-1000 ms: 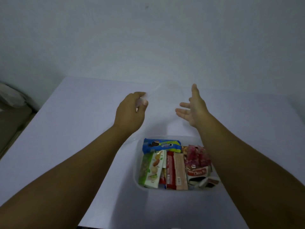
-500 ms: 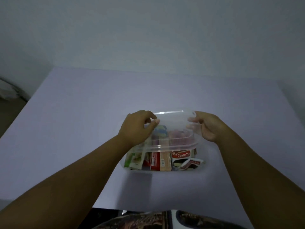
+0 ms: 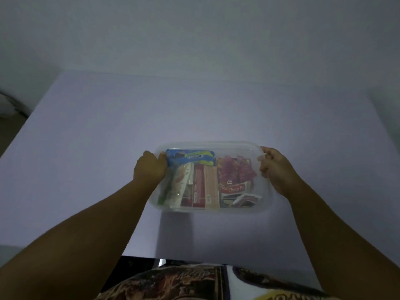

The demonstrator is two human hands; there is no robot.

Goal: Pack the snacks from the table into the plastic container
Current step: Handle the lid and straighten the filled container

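Closest to you is your patterned shirt (image 3: 194, 282). Past the table (image 3: 86, 169) edge sits the clear plastic container (image 3: 263, 204), its clear lid (image 3: 216, 147) on top. Your left hand (image 3: 149, 169) grips its left end, fingers curled over the rim. Your right hand (image 3: 275, 169) pinches the right end. Inside lie the snacks (image 3: 207, 182): a blue cookie pack (image 3: 190, 158) at the back, a Choco Pie box (image 3: 234, 189) in front.

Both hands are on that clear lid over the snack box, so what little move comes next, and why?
Probably press the clear lid down along its edges to seal it: the left hand and right hand grip its ends over the container, and the snacks are inside.
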